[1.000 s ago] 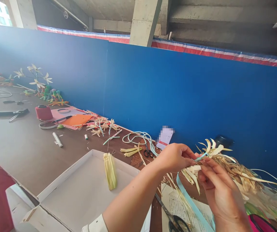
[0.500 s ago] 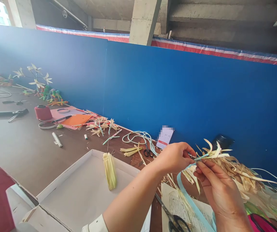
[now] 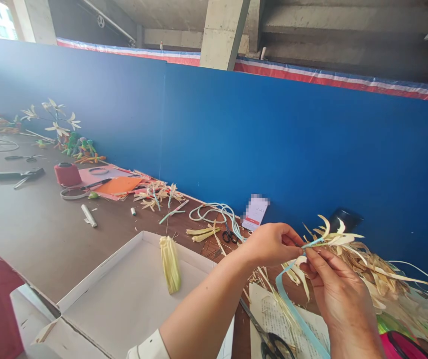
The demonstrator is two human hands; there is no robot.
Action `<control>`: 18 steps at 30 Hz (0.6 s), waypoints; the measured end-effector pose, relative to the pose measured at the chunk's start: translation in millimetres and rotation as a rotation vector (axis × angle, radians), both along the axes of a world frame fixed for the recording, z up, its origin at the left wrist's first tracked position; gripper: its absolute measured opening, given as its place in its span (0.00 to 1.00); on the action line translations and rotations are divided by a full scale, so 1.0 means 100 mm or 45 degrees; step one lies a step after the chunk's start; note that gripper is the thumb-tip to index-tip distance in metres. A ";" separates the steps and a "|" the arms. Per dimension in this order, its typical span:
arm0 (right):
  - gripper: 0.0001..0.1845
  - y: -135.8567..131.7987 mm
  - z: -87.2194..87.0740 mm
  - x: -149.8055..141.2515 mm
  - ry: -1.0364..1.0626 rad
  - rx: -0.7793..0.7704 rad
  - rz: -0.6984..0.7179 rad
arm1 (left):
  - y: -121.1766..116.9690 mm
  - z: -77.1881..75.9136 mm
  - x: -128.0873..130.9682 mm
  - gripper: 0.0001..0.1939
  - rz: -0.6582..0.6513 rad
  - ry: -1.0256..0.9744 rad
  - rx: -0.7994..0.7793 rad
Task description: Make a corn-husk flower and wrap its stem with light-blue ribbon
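Between my two hands is a corn husk flower (image 3: 339,238) with pale curled petals, its stem wrapped in light blue tape. My left hand (image 3: 275,244) pinches the stem end between thumb and fingers. Close beside it, my right hand (image 3: 335,279) pinches the stem where the blue tape (image 3: 294,306) meets it. The tape's loose length loops left and hangs down past my right wrist. Beneath the hands lie husk strips and a printed sheet (image 3: 273,309), with black-handled scissors (image 3: 269,341) on its left edge. My fingers hide the exact wrapping point.
A shallow white box (image 3: 116,304) holds a folded green husk (image 3: 169,264). A phone (image 3: 254,212) leans on the blue partition (image 3: 292,149). Dry husks (image 3: 378,269) pile up at right. Small scissors (image 3: 229,235), a white cord (image 3: 214,209) and a red thread spool (image 3: 67,173) lie further left.
The flower has turned slightly and its petals have shifted a little to the right. My fingers have moved slightly at the stem, and the hanging tape has shifted a little right.
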State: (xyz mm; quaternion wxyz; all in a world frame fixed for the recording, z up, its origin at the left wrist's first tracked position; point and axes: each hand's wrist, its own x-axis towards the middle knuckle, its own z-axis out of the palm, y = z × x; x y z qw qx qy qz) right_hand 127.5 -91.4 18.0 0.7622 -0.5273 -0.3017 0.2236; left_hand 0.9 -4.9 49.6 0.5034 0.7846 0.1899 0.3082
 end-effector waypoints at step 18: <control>0.16 -0.02 0.03 -0.03 0.006 0.093 -0.041 | 0.00 -0.06 0.08 0.19 -0.294 -0.343 -0.616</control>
